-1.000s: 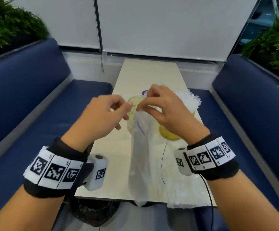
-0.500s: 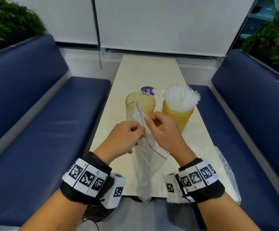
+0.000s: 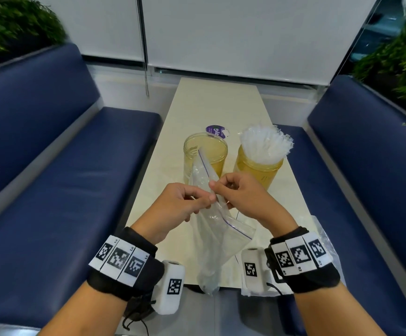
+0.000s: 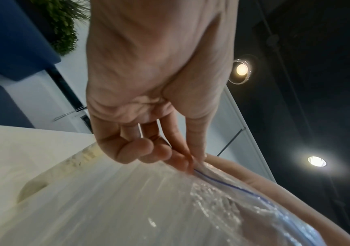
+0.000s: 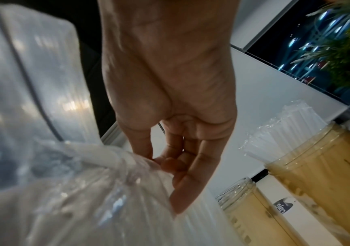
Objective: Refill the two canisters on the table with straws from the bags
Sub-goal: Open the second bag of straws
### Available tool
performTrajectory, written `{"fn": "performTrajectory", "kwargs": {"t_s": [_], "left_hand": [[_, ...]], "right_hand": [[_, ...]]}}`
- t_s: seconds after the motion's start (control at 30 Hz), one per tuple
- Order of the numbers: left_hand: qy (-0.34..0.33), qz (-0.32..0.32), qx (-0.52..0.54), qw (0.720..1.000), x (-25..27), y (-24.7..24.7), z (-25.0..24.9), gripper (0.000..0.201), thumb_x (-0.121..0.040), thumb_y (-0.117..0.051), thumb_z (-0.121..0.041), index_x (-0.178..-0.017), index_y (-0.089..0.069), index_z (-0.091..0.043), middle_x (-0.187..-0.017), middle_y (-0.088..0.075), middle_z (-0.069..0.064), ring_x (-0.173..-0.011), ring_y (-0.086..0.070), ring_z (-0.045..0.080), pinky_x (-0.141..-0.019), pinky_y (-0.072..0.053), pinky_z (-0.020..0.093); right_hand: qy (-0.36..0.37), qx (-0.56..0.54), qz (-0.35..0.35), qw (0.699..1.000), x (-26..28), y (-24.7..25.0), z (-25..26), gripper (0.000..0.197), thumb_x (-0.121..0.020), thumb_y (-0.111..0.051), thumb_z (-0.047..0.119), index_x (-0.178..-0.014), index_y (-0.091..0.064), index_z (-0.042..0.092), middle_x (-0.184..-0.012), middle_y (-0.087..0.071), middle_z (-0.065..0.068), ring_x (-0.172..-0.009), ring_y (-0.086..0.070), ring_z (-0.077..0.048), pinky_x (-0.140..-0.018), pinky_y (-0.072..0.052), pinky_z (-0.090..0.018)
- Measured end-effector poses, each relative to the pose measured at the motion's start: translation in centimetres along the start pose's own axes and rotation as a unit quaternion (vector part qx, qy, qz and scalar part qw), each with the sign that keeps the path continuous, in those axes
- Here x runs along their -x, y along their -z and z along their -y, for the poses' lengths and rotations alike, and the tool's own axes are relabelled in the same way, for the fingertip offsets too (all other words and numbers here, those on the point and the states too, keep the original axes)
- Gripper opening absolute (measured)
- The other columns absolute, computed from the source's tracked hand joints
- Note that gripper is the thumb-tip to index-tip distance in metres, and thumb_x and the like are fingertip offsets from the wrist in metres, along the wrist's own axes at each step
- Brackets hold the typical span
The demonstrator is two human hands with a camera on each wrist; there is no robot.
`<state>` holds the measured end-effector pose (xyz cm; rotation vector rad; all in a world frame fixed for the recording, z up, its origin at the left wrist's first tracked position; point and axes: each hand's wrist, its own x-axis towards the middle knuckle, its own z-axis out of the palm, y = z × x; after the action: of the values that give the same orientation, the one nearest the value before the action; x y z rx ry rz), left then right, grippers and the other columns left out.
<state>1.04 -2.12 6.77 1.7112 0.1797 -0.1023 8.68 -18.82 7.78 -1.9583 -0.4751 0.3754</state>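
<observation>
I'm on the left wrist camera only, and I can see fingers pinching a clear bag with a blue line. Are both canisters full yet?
Observer: No. In the head view the right canister is packed with straws, while the left canister looks empty.
Operator: What's the right hand doing?
Observer: The right hand pinches the top edge of the same bag, facing the left hand.
Operator: Any other bag around?
Observer: Yes, a second bag lies at the near right corner of the table.
</observation>
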Motion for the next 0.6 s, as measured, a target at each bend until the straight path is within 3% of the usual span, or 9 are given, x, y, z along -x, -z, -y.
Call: {"fn": "performTrajectory", "kwargs": {"t_s": [0.1,0.2,0.33,0.5,0.6], "left_hand": [[0.008,-0.009,0.009,1.000,-0.2,0.1,0.0,0.013,-0.083,-0.079,-0.026,-0.090,-0.082,-0.015,-0.075,-0.071,-0.006,-0.061,-0.050,0.000,-0.055,-0.041,0.018],[0.002,-0.028,0.020,0.999,-0.6,0.1,0.1,0.014,-0.083,-0.079,-0.021,-0.088,-0.081,-0.009,-0.064,-0.068,-0.008,-0.054,-0.051,-0.004,-0.051,-0.039,0.011],[-0.011,-0.033,0.024,0.999,-0.7,-0.1,0.3,0.017,-0.084,-0.078,-0.022,-0.088,-0.080,-0.005,-0.062,-0.068,-0.009,-0.056,-0.056,-0.006,-0.055,-0.042,0.006],[-0.027,-0.020,0.031,0.999,-0.7,0.1,0.5,0.016,-0.088,-0.074,-0.024,-0.093,-0.080,-0.009,-0.089,-0.076,0.012,-0.077,-0.065,0.006,-0.074,-0.052,0.014],[-0.016,-0.025,0.022,0.999,-0.7,0.2,0.5,0.011,-0.088,-0.074,-0.022,-0.093,-0.080,-0.013,-0.092,-0.078,0.008,-0.084,-0.068,0.008,-0.081,-0.053,0.015]], "right_hand": [[-0.001,0.008,0.006,1.000,0.5,0.0,0.2,0.026,-0.091,-0.072,0.029,-0.081,-0.071,0.006,-0.066,-0.066,-0.003,-0.060,-0.061,-0.010,-0.061,-0.056,-0.024],[-0.018,0.002,0.015,1.000,0.6,-0.1,0.5,0.024,-0.094,-0.068,0.025,-0.082,-0.071,0.004,-0.075,-0.069,-0.012,-0.064,-0.065,-0.011,-0.066,-0.061,-0.028],[-0.042,0.000,0.028,0.999,0.7,-0.2,1.2,0.022,-0.096,-0.064,0.022,-0.078,-0.069,0.010,-0.077,-0.067,-0.004,-0.064,-0.064,-0.002,-0.063,-0.057,-0.021],[-0.054,-0.025,0.031,0.998,1.0,0.2,1.5,0.018,-0.087,-0.076,0.029,-0.088,-0.076,0.010,-0.086,-0.075,-0.010,-0.078,-0.068,-0.017,-0.080,-0.061,-0.035],[-0.054,-0.032,0.038,0.997,1.3,0.7,1.5,0.024,-0.076,-0.086,0.027,-0.090,-0.077,0.010,-0.084,-0.078,-0.005,-0.082,-0.074,-0.022,-0.085,-0.058,-0.032]]}}
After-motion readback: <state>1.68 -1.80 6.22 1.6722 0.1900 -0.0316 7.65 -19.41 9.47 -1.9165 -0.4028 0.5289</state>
